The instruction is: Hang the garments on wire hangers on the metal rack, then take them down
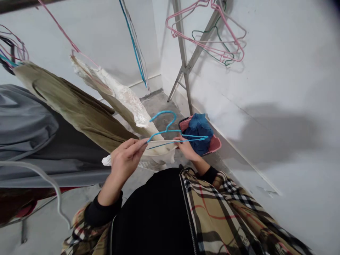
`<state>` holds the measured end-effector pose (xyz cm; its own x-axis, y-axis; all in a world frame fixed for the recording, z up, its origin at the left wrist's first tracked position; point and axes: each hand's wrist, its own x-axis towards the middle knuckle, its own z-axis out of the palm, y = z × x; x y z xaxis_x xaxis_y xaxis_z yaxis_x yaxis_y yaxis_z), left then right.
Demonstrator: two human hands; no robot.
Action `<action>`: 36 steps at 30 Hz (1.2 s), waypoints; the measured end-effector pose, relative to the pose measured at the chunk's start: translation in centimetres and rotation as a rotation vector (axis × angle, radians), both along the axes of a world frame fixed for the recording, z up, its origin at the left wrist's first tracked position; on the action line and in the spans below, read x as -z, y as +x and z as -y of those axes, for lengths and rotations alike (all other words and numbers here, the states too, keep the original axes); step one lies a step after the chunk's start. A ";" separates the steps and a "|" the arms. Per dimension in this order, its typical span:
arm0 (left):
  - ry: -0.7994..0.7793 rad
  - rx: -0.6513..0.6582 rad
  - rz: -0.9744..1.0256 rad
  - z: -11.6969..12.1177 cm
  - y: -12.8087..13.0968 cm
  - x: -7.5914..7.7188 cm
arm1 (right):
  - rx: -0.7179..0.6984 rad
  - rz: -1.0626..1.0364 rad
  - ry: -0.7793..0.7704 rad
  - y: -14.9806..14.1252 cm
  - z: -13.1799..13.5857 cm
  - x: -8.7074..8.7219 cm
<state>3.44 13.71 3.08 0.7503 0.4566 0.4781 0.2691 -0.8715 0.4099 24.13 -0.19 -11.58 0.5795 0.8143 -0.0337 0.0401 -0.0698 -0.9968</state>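
A blue clothes hanger point(166, 131) is in front of my body, its hook upward. My left hand point(126, 157) is closed, thumb and fingers pinching the hanger's left shoulder; whether cloth is also in that grip I cannot tell. A cream-white garment point(159, 149) stretches between both hands, with the left end of the hanger over its top edge. My right hand point(187, 148) pinches the garment's right edge, just under the hanger's arm. The hanger's right end sticks out past this hand, in front of the blue cloth point(198, 124).
A pink basket point(215, 144) holding the blue cloth stands by the right wall. Olive trousers point(71, 102), a white lace garment point(127, 95) and grey fabric point(23, 124) hang at left. Pink hangers point(186, 36) hang on a metal stand point(185, 67).
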 end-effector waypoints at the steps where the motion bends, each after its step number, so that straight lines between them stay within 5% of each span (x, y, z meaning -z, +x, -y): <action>1: -0.043 -0.002 0.006 -0.6 -0.5 0.3 | 0.024 -0.083 0.011 0.3 0.0 0.4; 6: -0.157 -0.007 0.034 -2.8 -2.4 2.4 | 0.150 -0.390 0.084 2.7 0.6 0.6; 10: -0.147 -0.066 0.142 -3.1 -3.0 3.4 | 0.253 -0.650 0.156 3.6 1.4 -1.3; 14: -0.138 -0.134 0.199 -3.0 -3.0 3.5 | 0.308 -0.643 0.203 3.6 1.8 -3.2; 25: -0.104 -0.061 0.068 -2.7 -3.1 4.5 | 0.497 -0.333 0.134 5.1 2.8 -5.2; 27: -0.058 -0.071 0.022 -2.4 -2.9 4.7 | 0.389 -0.202 0.069 4.8 3.7 -6.1; 31: -0.092 -0.052 0.009 -2.3 -2.5 4.8 | -0.077 0.136 -0.020 4.6 5.8 -8.4; 36: -0.290 0.094 0.100 -2.7 -2.3 4.4 | -0.015 0.508 -0.007 5.1 6.9 -9.7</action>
